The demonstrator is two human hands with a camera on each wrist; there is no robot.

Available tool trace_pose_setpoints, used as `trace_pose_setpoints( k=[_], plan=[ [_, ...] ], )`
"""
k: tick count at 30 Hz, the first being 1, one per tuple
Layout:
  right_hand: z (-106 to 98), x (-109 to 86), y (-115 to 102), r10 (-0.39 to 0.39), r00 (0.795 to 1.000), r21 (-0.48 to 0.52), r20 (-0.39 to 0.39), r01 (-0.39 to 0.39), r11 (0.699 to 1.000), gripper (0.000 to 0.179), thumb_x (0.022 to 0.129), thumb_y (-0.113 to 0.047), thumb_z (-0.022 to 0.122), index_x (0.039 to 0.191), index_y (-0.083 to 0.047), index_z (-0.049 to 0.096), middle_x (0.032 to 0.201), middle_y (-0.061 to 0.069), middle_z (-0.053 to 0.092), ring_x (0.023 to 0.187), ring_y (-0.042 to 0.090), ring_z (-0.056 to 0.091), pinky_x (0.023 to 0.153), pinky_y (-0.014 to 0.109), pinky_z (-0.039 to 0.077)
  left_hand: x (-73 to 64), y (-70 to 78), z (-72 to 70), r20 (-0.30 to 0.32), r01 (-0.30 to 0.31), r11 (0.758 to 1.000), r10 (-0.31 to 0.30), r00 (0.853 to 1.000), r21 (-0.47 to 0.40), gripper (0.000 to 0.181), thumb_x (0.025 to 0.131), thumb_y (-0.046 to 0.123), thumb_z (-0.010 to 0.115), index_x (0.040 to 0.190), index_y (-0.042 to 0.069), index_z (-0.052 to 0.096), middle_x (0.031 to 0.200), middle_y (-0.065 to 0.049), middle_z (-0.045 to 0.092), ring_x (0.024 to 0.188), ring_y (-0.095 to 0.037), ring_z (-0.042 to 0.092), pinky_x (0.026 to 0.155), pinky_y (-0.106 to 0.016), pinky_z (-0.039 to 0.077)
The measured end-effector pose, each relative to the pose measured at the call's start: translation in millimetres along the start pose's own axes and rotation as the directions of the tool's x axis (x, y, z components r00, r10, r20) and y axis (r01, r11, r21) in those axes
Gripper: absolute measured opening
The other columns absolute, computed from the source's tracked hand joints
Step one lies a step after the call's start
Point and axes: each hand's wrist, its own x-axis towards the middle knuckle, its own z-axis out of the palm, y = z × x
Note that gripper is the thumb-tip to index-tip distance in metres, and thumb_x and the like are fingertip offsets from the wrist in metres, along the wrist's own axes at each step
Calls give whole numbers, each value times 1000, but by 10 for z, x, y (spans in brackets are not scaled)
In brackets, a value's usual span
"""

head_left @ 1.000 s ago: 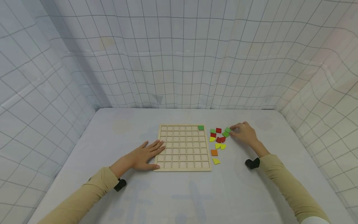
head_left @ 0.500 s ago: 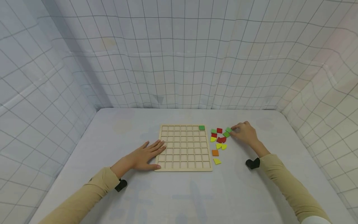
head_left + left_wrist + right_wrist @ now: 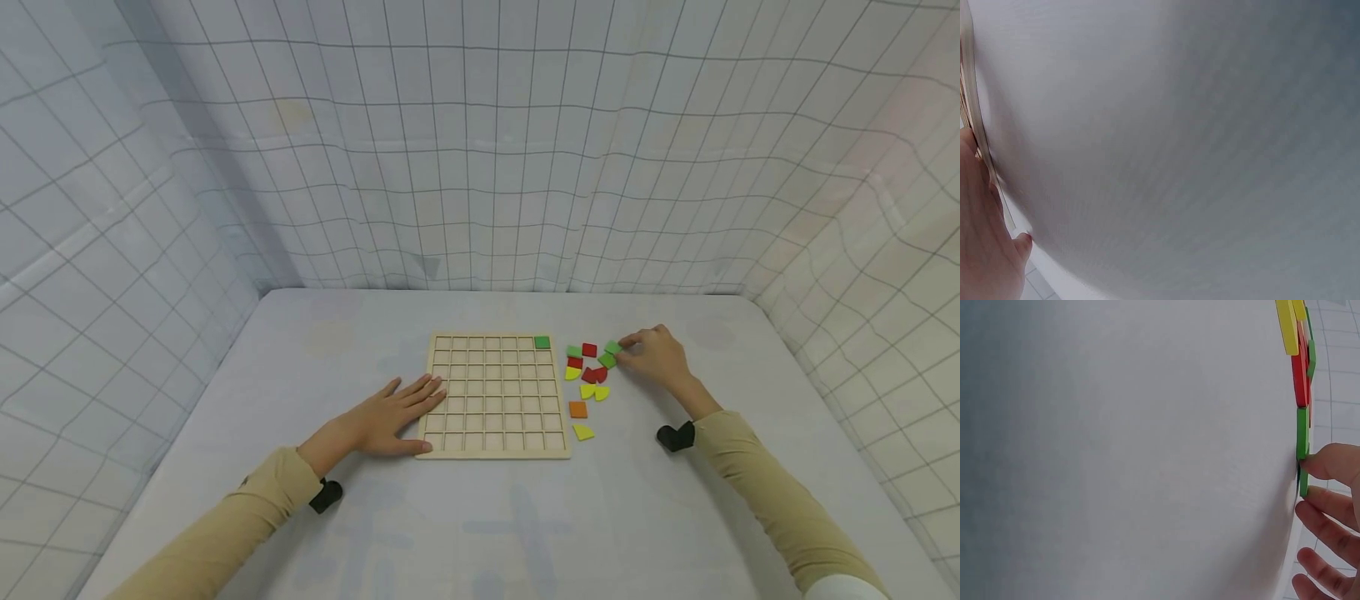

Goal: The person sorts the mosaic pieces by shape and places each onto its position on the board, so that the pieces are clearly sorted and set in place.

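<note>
A square wooden board (image 3: 491,388) with a grid of shallow cells lies on the table; a green square tile (image 3: 542,342) fills its far right corner cell. My left hand (image 3: 390,419) rests with fingers spread on the board's left edge, the thumb near its front left corner. To the right of the board, my right hand (image 3: 654,358) has thumb and forefinger at two sides of a light green square tile (image 3: 612,347), pinching it in the right wrist view (image 3: 1304,479). Another green tile (image 3: 607,361) lies right against it.
Between board and right hand lie red tiles (image 3: 589,350), yellow quarter-round tiles (image 3: 583,432), a green tile (image 3: 574,352) and an orange square tile (image 3: 578,409). Some overlap. A grid-patterned white curtain (image 3: 480,192) rises behind the table (image 3: 480,517).
The board and tiles appear shifted very slightly right as the head view moves. Both hands keep their places, the right still at the light green tile.
</note>
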Motion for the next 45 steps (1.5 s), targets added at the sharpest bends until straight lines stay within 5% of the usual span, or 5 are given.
trace_pose_setpoints(
  k=[16, 36, 45],
  plan=[
    [4, 26, -28, -10, 999, 1, -34, 10, 1000, 32, 84, -26, 67, 105, -3, 74, 107, 17, 72, 100, 38, 58, 75, 50, 51, 43, -6, 23, 0, 0, 1000, 0, 1000, -1, 83, 92, 61, 48, 156, 18, 16, 163, -7, 10, 150, -28, 11, 117, -61, 11],
    [59, 139, -384, 4, 1000, 71, 6, -4, 997, 32, 83, -29, 68, 105, -6, 75, 102, 14, 70, 103, 31, 52, 78, 46, 50, 22, -5, 40, 3, 12, 1000, -12, 1000, -14, 84, 91, 62, 48, 156, 18, 17, 163, -7, 10, 150, -28, 10, 116, -62, 11],
    [58, 205, -607, -86, 996, 83, -10, 87, 993, 29, 82, -29, 72, 102, -9, 76, 99, 10, 72, 93, 26, 54, 61, 31, 45, 0, -1, 9, -13, 1, 1000, -2, 1000, -13, 84, 92, 60, 50, 155, 16, 18, 163, -9, 12, 150, -30, 12, 115, -63, 12]
  ],
)
